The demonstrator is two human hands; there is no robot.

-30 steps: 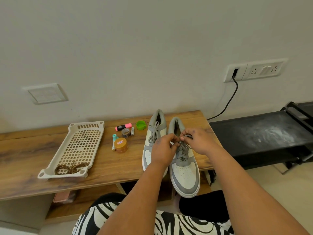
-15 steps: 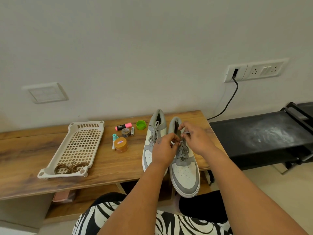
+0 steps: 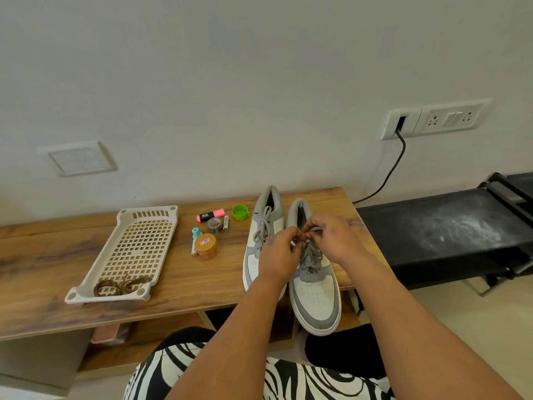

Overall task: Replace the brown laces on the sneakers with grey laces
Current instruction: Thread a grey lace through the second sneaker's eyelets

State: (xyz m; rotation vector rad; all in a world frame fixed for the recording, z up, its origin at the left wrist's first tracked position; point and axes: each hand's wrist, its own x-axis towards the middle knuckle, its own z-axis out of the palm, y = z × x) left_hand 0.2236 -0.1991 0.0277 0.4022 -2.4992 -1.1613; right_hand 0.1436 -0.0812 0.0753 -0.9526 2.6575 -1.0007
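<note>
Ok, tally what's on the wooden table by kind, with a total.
Sneakers: 2
Perforated tray: 1
Brown laces, coiled in the tray: 2
Pink highlighter: 1
Green cap: 1
Batteries: 2
Tape roll: 1
Brown-lidded jar: 1
Teal-capped bottle: 1
Total: 12

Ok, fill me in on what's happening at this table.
A person is relacing a pair of sneakers. Both hands, left hand and right hand, pinch the grey lace at the top of the right-side sneaker, apparently tying it. The other sneaker already carries a grey lace tied in a bow. The removed brown laces lie coiled in the beige tray on the wooden table.
</note>
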